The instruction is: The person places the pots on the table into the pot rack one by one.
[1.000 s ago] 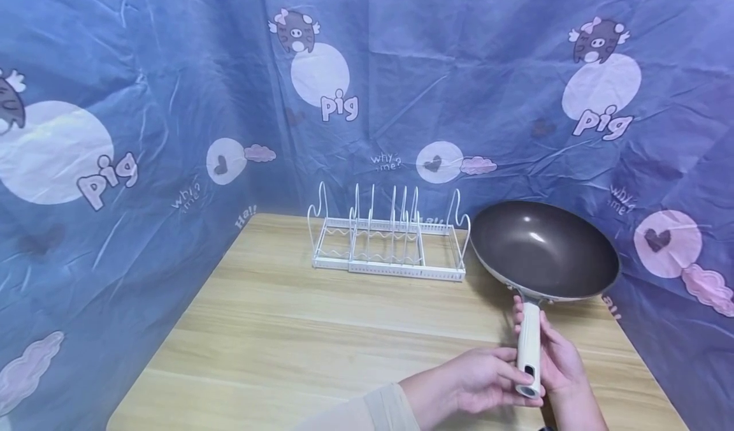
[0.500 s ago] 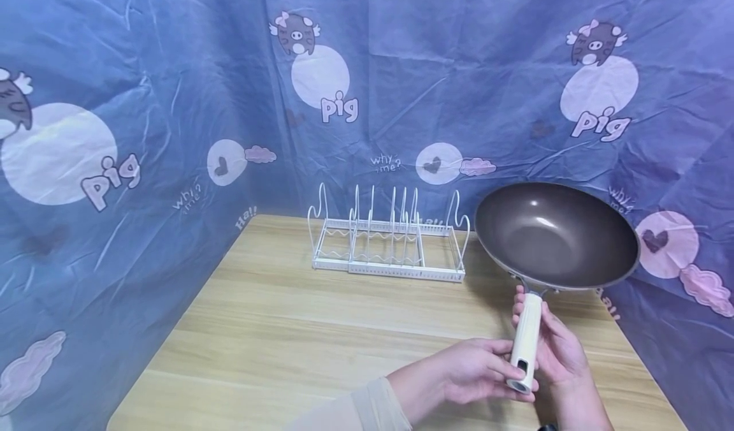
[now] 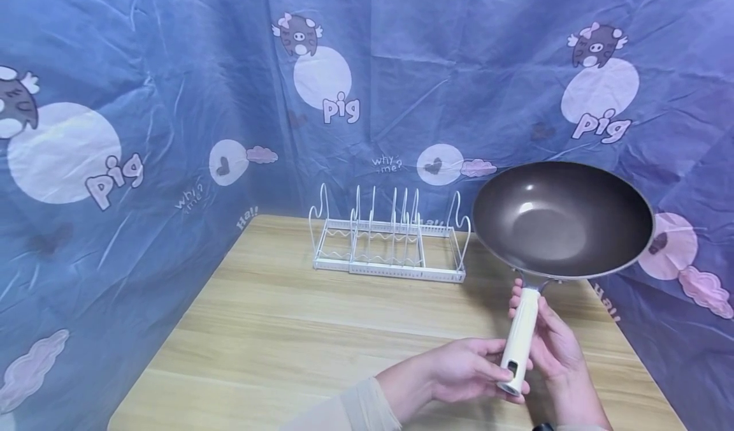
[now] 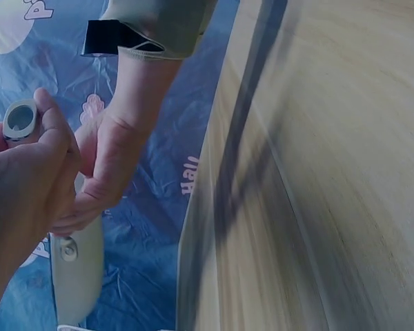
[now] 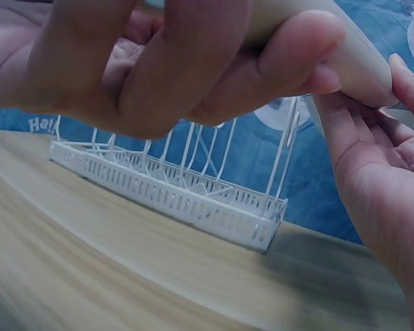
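Note:
A deep frying pan [image 3: 556, 224] with a dark inside and a cream handle [image 3: 522, 329] is held up over the right side of the table, its inside facing the head camera. My right hand [image 3: 559, 348] grips the handle close to the pan, palm beneath and fingertips showing along the left side. The left hand [image 3: 459, 370] pinches the handle's end, thumb on top by the hanging hole. In the left wrist view, the pale outside of the pan [image 4: 79, 276] shows below both hands. In the right wrist view, left-hand fingers [image 5: 186, 62] cross the top, partly hiding the handle.
A white wire rack [image 3: 390, 271] with upright dividers stands at the back of the wooden table [image 3: 287, 342], left of the pan. Blue printed cloth [image 3: 401, 67] hangs behind and along both sides.
The pan has risen and tilted further toward the head camera. Its handle end has swung left, with both hands moving along. The rack has stayed in place.

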A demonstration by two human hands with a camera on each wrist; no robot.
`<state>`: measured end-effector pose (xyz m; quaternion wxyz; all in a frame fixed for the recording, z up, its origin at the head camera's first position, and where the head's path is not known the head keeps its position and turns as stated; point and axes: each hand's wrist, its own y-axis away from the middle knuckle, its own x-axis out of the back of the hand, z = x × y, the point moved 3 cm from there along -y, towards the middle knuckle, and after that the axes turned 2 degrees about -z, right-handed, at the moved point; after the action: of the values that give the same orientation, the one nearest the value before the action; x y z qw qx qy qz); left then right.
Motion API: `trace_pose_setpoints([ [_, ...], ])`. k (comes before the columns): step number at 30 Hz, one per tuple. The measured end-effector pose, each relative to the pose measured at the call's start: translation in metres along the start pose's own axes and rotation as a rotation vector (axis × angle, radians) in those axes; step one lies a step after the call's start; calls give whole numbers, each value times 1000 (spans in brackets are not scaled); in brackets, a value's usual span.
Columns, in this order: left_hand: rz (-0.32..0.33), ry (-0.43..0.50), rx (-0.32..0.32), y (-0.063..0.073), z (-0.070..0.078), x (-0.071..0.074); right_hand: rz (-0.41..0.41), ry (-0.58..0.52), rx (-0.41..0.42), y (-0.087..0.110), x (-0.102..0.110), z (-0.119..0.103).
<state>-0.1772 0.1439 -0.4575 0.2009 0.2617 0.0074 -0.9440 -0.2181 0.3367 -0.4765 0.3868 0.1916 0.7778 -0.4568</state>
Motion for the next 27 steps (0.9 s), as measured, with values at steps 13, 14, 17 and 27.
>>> trace_pose_setpoints([
  [13,-122,-79,-93,16,6,11,46,207,-7,-19,-19,-5],
  [14,-126,-86,-98,17,7,12,57,228,-13,-21,-21,-5],
  [17,-126,-122,-110,20,8,16,103,295,-30,-26,-27,-4],
  [27,-56,-220,-94,31,20,25,261,572,-85,-48,-43,3],
])
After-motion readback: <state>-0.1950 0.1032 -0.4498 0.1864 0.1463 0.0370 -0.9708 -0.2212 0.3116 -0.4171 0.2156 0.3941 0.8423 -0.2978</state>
